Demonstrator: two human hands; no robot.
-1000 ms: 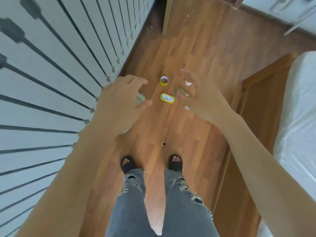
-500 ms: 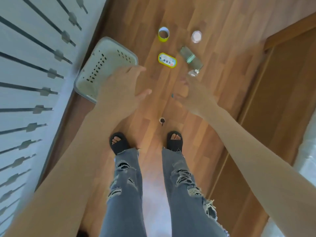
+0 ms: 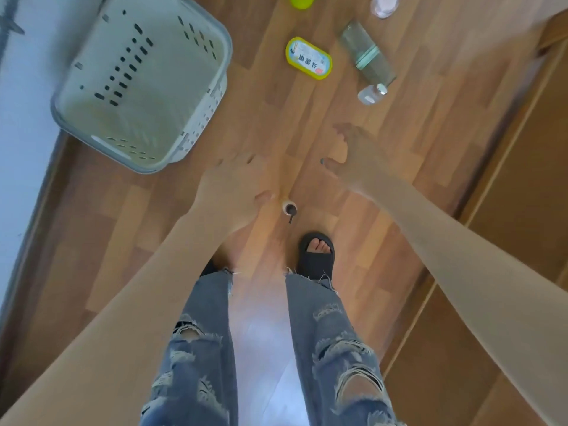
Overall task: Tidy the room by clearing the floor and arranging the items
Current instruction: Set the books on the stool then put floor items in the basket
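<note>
An empty pale plastic basket (image 3: 76,115) stands on the wooden floor at the upper left. A yellow oval tin (image 3: 308,58), a clear bottle lying on its side (image 3: 368,53), a small clear jar (image 3: 371,93), a yellow-green roll (image 3: 301,0) and a round clear lid (image 3: 384,4) lie ahead. A tiny white cup (image 3: 289,207) sits just in front of my feet. My left hand (image 3: 233,192) hovers beside that cup, fingers relaxed, holding nothing. My right hand (image 3: 356,158) is spread open above the floor, short of the jar.
A white wall with dark bars (image 3: 18,87) runs along the left. A wooden bed frame or step edge (image 3: 491,179) borders the right. My legs in torn jeans and a black sandal (image 3: 315,256) stand at the bottom centre.
The view has tilted down and closer to the floor. The basket and items have slid toward the top. Both hands have dropped lower toward the small cup.
</note>
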